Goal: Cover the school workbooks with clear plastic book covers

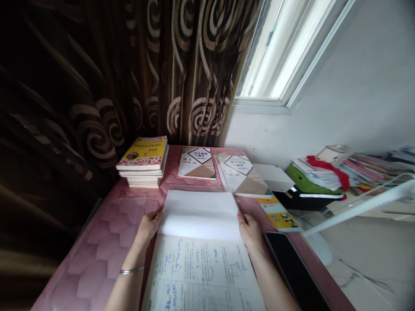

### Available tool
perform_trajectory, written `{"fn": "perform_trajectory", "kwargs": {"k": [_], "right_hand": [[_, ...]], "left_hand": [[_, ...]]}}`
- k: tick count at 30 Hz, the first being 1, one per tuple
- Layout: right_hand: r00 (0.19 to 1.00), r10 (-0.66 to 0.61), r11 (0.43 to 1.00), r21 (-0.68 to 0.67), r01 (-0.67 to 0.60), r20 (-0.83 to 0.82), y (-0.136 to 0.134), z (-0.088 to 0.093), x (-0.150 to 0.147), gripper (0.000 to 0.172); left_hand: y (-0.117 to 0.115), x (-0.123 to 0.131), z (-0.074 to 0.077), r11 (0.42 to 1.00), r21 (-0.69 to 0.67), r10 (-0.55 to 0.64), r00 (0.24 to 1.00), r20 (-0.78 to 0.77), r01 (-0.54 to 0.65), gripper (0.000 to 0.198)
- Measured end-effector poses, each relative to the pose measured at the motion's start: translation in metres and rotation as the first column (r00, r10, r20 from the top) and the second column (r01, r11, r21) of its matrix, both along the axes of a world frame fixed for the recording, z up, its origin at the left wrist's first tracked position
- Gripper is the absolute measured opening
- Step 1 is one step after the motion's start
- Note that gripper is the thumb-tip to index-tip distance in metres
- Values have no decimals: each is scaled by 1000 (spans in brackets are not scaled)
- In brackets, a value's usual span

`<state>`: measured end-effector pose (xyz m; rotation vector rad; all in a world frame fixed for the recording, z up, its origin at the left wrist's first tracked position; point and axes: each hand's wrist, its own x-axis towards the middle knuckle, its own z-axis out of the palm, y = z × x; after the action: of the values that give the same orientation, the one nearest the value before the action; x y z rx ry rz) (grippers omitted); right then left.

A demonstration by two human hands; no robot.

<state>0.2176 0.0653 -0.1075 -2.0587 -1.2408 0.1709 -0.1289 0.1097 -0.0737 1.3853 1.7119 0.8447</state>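
Note:
A plain white sheet of paper [198, 212] spans the space between my two hands. My left hand [150, 224], a silver bangle on its wrist, pinches the sheet's left edge. On the opposite edge, my right hand [249, 229] grips with the thumb on top. Directly below the sheet, towards me, lies a printed page [202, 272] covered in blue handwriting. Its far part is hidden by the white sheet. I cannot tell whether the two are joined.
A stack of books [144, 153] stands at the table's far left. Two workbooks, one darker [196, 162] and one paler [241, 175], lie behind the sheet. To the right are a yellow booklet [280, 218], a black tablet-like device [295, 272] and a white lamp arm [359, 207]. Pink padded cloth [94, 259] covers the table.

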Motion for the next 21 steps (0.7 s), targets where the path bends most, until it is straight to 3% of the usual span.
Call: {"fn": "perform_trajectory", "kwargs": {"k": [4, 7, 13, 21], "right_hand": [[998, 32, 999, -7, -32, -47, -2, 0, 1, 38], [1000, -19, 1000, -19, 19, -3, -1, 1, -5, 36], [996, -83, 997, 3, 83, 26, 4, 3, -18, 26], [992, -91, 995, 60, 85, 93, 7, -5, -21, 29]], "left_hand": [[-1, 1, -1, 998, 54, 15, 1000, -21, -14, 36], [-1, 6, 0, 995, 90, 54, 994, -98, -45, 35], [-1, 10, 0, 994, 81, 90, 978, -189, -76, 26], [-3, 16, 3, 991, 106, 113, 953, -281, -86, 26]]}}
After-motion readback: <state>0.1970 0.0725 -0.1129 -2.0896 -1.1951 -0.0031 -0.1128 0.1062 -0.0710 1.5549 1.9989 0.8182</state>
